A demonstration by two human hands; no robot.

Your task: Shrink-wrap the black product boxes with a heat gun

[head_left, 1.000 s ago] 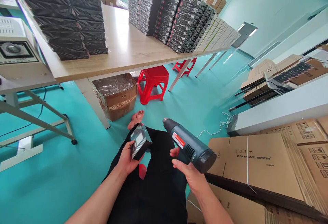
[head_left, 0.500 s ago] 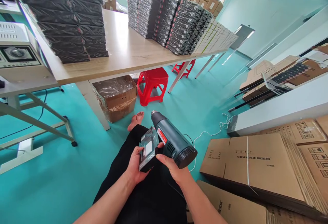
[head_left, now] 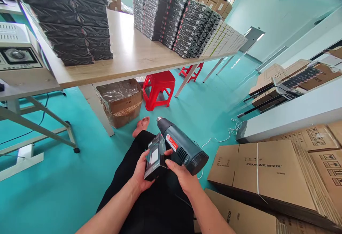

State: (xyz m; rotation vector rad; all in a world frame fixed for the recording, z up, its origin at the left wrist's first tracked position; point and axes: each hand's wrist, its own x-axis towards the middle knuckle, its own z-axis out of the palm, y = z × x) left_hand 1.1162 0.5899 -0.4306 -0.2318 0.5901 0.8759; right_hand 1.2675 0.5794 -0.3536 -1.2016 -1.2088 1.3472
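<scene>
A small black product box (head_left: 153,159) with a pale panel on its face is gripped in my left hand (head_left: 141,169), tilted above my lap. My fingers wrap round its left side and underside. My right hand (head_left: 181,172) is closed on a dark green heat gun (head_left: 182,145) with a red label; the grip itself is mostly hidden behind the hand. The gun's metal nozzle points forward and to the left, beyond the box. Thumb and a finger of my right hand are at the box's right edge; whether they press on it I cannot tell.
Wrapped black boxes (head_left: 77,23) are stacked on the wooden table (head_left: 125,57) ahead. Below it stand an open carton (head_left: 125,103) and a red stool (head_left: 160,87). Flattened cartons (head_left: 262,171) lie to my right, near a white cord (head_left: 227,136). A machine (head_left: 20,54) is at left.
The heat gun has turned slightly in my right hand, its rear end shifting a little to the right and its label showing more. The box has tilted slightly in my left hand.
</scene>
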